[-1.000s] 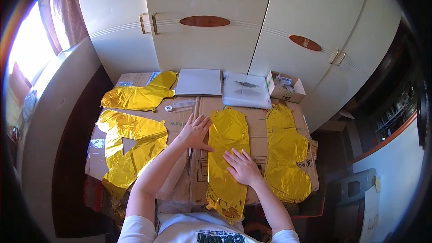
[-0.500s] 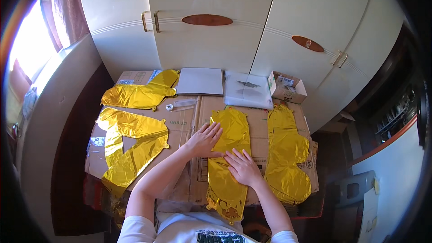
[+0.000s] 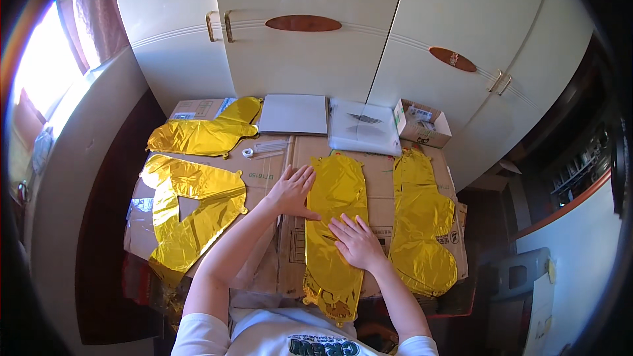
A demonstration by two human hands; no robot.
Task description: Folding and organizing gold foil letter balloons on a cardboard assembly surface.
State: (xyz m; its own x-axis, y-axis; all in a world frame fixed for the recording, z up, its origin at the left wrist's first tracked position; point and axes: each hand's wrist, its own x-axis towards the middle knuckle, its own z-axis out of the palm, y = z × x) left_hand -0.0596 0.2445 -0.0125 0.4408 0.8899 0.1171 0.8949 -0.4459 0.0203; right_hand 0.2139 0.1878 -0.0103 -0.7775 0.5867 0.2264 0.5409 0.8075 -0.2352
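A long, flat gold foil balloon [image 3: 337, 188] lies lengthwise in front of me, its near end reaching past the cardboard's front edge. My left hand [image 3: 292, 192] rests at its left edge, fingers stretched out, partly on the cardboard. On the middle of the foil lies my right hand [image 3: 357, 241], flat with fingers extended. Neither hand grips anything. Right of it is another flat gold foil balloon [image 3: 422, 224] with a rounded, lobed outline. At the left lie a triangular one with an opening [image 3: 201, 181] and, behind it, a bent one [image 3: 198, 137].
Brown cardboard [image 3: 264, 181] covers the table. Along its back are a grey-white flat panel [image 3: 293, 114], a clear plastic bag [image 3: 362, 133] and a small open box [image 3: 422, 125]. Clear tubes [image 3: 270, 147] and a white ring [image 3: 248, 152] lie near the middle. White cabinets [image 3: 303, 66] stand behind.
My left hand has slid left from the foil's middle to its left edge. My right hand has barely moved and stays on the foil.
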